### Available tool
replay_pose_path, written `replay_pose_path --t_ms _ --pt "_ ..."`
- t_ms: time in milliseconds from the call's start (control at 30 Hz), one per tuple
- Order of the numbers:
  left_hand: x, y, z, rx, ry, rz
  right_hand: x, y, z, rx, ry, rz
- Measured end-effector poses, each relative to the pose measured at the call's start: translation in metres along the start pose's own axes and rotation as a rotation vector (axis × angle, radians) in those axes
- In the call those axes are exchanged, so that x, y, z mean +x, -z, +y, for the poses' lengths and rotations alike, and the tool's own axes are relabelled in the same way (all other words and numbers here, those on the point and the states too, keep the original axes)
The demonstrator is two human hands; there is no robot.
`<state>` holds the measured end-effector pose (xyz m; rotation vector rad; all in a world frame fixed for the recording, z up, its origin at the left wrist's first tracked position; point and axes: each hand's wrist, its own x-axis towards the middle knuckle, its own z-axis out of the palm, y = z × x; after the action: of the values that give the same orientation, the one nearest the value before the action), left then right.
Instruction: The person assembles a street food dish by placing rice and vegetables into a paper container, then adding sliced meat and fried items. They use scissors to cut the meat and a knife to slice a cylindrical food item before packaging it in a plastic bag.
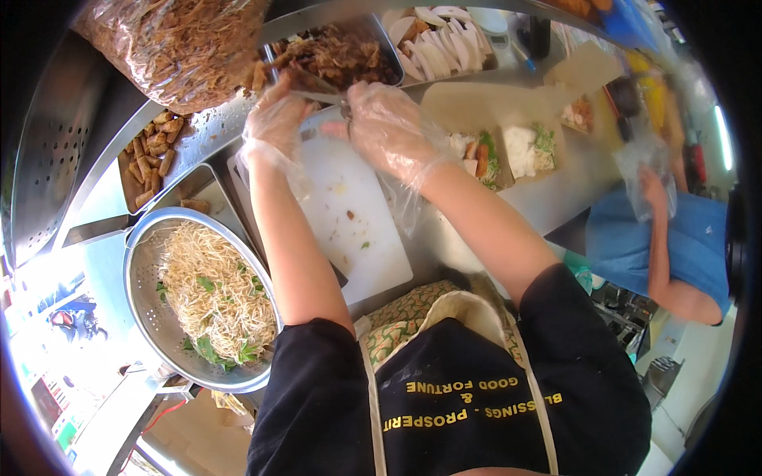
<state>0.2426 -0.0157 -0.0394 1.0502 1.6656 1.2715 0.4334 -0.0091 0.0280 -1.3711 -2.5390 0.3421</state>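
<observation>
Both of my hands wear clear plastic gloves and work close together over the far end of a white cutting board [355,210]. My left hand [278,117] is closed beside some brown shredded food; what its fingers grip is hard to make out. My right hand [390,131] is closed around the near end of a thin metal tool [317,86], which slants toward the left hand. Just beyond them sits a metal tray [389,49] of dark brown cooked meat [337,54]. Small crumbs and green bits lie on the board.
A colander [135,317] of bean sprouts stands left. Behind it are cut brown rolls [151,155] and a big bag of brown shreds [178,47]. Sliced white pieces [444,47] fill a far tray. Open food boxes [548,163] sit right, near another person in blue [659,246].
</observation>
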Motion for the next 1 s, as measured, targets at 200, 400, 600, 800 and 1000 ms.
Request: replay_pose_path --t_ms 200,400,600,800,1000 --pt "0.000 -0.007 -0.001 -0.129 0.083 0.051 0.000 -0.006 0.006 0.084 0.018 0.043" --pt "0.015 -0.012 -0.012 -0.127 -0.094 0.026 -0.006 -0.009 0.012 0.153 -0.054 -0.008" --pt "0.012 -0.003 0.011 -0.274 0.147 0.144 -0.003 -0.007 0.024 0.486 -0.145 -0.227" --pt "-0.006 0.026 0.024 1.004 -0.380 -0.095 -0.011 0.011 0.028 0.798 -0.294 -0.549" --pt "-0.065 -0.017 0.043 -0.519 0.116 -0.048 -0.094 0.049 0.039 0.594 -0.113 -0.364"
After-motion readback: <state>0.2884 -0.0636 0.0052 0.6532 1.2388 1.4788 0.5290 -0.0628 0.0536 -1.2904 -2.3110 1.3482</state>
